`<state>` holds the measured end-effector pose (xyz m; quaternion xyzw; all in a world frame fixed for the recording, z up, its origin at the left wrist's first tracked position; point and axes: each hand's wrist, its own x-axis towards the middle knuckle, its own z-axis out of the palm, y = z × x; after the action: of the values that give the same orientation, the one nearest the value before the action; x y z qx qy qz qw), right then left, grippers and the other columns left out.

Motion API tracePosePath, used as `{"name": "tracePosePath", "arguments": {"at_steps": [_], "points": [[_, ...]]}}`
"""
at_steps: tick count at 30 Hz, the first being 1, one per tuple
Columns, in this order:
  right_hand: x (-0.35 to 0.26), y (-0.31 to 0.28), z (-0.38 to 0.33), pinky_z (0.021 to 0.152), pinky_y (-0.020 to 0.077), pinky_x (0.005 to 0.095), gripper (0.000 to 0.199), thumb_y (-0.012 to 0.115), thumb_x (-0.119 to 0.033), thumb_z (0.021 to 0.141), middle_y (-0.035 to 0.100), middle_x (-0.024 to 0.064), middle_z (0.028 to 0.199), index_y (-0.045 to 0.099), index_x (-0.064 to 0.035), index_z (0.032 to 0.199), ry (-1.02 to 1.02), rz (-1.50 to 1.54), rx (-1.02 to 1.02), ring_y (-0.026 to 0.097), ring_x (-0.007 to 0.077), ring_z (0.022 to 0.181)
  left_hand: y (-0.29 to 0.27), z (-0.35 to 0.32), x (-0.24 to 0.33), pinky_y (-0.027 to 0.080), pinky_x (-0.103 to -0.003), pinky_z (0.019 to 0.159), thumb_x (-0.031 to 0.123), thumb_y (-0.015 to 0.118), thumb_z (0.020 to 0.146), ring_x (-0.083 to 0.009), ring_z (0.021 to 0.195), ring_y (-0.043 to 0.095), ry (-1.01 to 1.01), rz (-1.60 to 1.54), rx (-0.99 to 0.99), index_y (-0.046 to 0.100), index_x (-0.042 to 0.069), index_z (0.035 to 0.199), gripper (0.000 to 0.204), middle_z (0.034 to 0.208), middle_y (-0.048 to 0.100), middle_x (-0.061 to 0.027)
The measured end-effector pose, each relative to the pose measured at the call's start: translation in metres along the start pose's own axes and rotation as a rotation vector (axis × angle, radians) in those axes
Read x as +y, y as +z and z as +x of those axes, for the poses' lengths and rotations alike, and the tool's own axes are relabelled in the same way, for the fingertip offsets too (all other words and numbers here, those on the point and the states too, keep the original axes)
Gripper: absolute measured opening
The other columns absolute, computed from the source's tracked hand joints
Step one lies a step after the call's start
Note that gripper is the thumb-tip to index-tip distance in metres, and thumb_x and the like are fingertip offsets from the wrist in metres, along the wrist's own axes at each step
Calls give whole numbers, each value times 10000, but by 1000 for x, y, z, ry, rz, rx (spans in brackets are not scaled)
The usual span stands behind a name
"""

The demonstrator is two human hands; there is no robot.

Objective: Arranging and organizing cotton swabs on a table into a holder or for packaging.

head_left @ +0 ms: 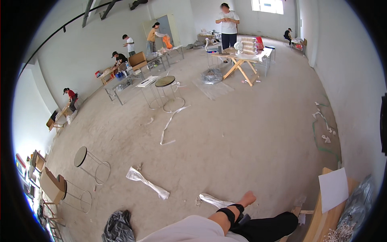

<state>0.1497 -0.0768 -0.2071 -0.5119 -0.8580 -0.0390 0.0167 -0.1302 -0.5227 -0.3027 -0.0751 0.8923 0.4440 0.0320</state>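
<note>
So the person's right hand (247, 198) is stretched out over the concrete floor (225, 137), fingers curled loosely together and nothing in it as far as I can see; a black strap is wrapped round that forearm. The left hand isn't in the shot at all. Closest thing to the hand is a crumpled strip of clear plastic wrap (215, 201) lying flat on the floor just left of it, long axis running left to right and dipping slightly toward the hand, which may be touching the near end, can't really tell. Another twisted plastic wrap piece (147, 183) lies further left, angled from upper left down to lower right. A round-topped wire side table (80, 156) stands well off to the left.
</note>
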Motion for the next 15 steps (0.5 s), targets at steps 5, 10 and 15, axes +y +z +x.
{"name": "tracePosePath", "arguments": {"at_steps": [5,10,15], "points": [[-5,-15,-7,1058,239,534,621,311,-551,961,310,109,1482,365,-130,1413,10,-8,21,288,301,1351,-16,-12,-3,489,-426,473,38,528,696,-338,491,612,31,131,-156,610,-71,610,161,557,584,-223],[1,-18,-3,1052,251,523,603,317,-532,966,330,106,1468,373,-122,1405,22,-5,43,307,292,1337,-11,-9,31,501,-434,518,46,524,700,-340,557,639,-321,-159,-359,623,-99,667,178,632,614,-246],[-12,-46,-16,1045,263,512,586,323,-514,971,349,104,1455,380,-115,1396,40,16,56,326,282,1323,0,-11,31,467,-391,404,117,568,754,-262,428,592,-182,-111,-386,612,-33,589,228,533,596,-153]]}}
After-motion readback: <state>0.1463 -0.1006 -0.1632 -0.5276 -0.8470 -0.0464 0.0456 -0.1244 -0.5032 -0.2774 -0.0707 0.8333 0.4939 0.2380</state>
